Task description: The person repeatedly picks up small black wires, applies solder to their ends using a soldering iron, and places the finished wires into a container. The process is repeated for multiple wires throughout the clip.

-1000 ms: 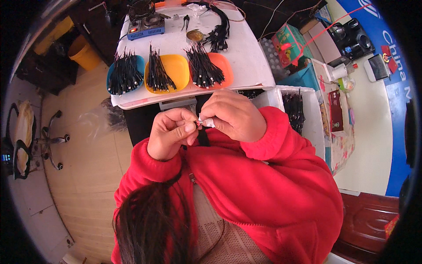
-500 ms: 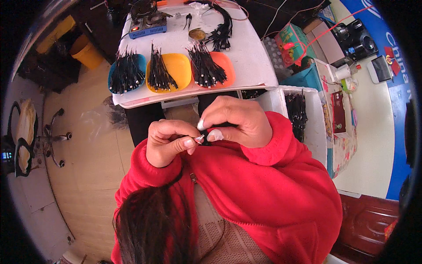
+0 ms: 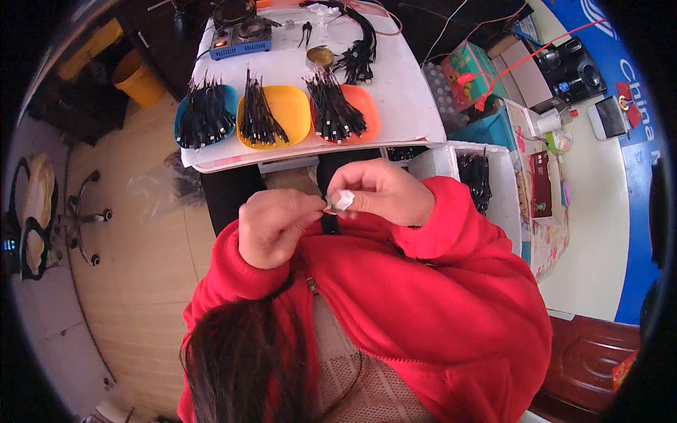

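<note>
Both hands meet in front of my red jacket, fingertips pinched together. My left hand [image 3: 278, 224] is closed on thin stripped wire ends [image 3: 328, 207], only a sliver of which shows. My right hand [image 3: 384, 192] pinches the same small spot, with a white cover [image 3: 344, 199] on its thumb. Below the fingertips a short black cable [image 3: 329, 224] shows; the rest of it is hidden by the hands. On the table beyond, bundles of black cables with small plugs lie on a blue plate [image 3: 228, 97], a yellow plate [image 3: 300, 106] and an orange plate [image 3: 370, 113].
The white table [image 3: 412, 106] also bears a blue heating device [image 3: 241, 46], a round tin [image 3: 319, 58], tweezers [image 3: 305, 34] and a black cable bunch [image 3: 361, 53]. At right stands a white foam box [image 3: 504, 166] with more cables. A wheeled chair base [image 3: 88, 215] is at left.
My right hand's raised index finger has come down to the wires, and its thumb cover has turned. My left hand has rolled over, its thumb now hidden. The view has shifted slightly.
</note>
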Demonstrator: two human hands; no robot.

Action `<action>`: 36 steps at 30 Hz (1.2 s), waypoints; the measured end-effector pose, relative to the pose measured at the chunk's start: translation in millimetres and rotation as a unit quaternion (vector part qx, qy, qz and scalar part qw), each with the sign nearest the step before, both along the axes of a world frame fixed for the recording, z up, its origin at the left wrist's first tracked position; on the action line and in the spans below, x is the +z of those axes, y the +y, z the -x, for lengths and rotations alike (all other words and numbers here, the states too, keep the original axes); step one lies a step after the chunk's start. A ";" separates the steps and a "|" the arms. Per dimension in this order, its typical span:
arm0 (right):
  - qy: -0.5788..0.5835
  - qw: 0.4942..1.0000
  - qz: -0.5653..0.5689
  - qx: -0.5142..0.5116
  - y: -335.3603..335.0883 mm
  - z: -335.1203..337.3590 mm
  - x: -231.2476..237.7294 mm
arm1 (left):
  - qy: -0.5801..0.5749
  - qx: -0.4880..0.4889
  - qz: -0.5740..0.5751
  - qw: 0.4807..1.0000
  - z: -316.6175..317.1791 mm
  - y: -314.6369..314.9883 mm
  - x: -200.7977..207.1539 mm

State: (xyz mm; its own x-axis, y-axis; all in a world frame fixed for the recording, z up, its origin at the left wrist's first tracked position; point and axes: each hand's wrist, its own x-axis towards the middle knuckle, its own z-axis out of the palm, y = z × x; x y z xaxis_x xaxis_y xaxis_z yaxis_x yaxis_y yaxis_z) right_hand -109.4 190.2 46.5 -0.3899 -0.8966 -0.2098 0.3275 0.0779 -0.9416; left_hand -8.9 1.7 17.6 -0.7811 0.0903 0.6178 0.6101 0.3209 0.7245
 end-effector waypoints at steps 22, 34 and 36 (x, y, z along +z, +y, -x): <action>0.381 0.913 0.103 -0.108 -0.6 -5.2 3.9 | -0.257 -0.236 -0.552 0.757 -2.1 9.0 -20.1; 0.398 0.891 0.174 -0.135 -9.6 -25.1 -2.8 | -0.290 -0.276 -0.545 0.736 -8.5 15.4 -11.4; 0.283 0.925 0.192 -0.163 -12.1 -33.7 -9.1 | -0.272 -0.223 -0.483 0.802 -11.1 14.1 -9.0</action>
